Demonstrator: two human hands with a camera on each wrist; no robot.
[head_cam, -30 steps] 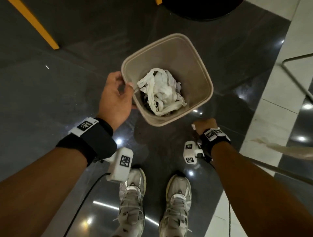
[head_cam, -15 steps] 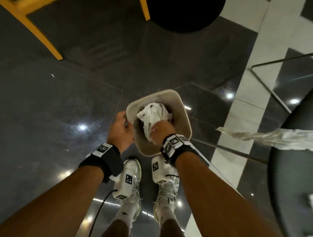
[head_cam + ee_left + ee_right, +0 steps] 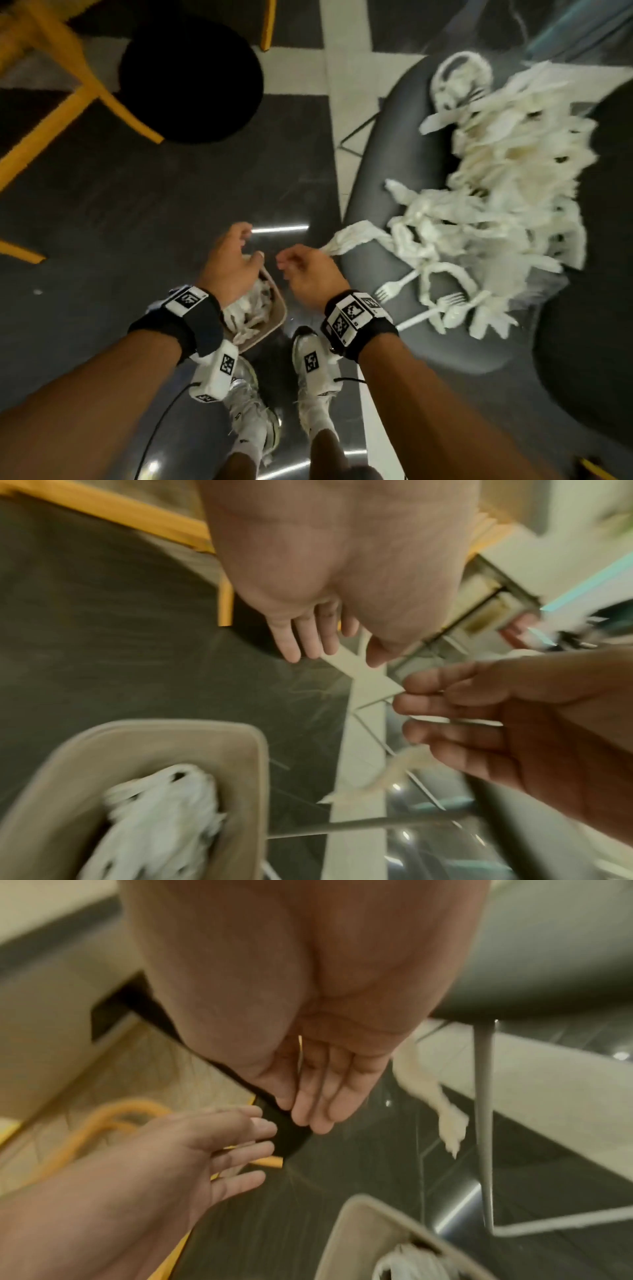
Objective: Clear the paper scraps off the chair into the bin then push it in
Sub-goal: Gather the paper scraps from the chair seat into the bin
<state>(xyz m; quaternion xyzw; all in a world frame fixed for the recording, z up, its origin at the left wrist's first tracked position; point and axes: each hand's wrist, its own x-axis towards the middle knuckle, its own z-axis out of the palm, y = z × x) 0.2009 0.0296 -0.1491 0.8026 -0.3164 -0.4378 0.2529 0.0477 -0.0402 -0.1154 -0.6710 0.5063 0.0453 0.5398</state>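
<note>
The beige bin (image 3: 274,317) stands on the floor by my feet, with white paper scraps (image 3: 246,308) inside; my left hand hides part of it. My left hand (image 3: 250,243) hovers above the bin's rim (image 3: 240,750), fingers straight, holding nothing. Beside it, my right hand (image 3: 291,267) is also empty, its fingers (image 3: 318,1096) loosely extended. To the right is the dark grey chair (image 3: 376,164), its seat heaped with paper scraps (image 3: 496,205). One strip (image 3: 352,236) hangs over the seat's edge next to my right hand, apart from the fingers.
White plastic forks (image 3: 394,291) lie among the scraps on the seat. A yellow wooden chair frame (image 3: 68,85) and a black round seat (image 3: 191,78) stand at the back left. The grey chair's metal leg (image 3: 483,1096) runs down beside the bin. My shoes (image 3: 315,359) are just behind the bin.
My left hand has let go of the bin's rim and my right hand has come out of the bin. Both now hover above it. The view has swung right onto the chair's heap.
</note>
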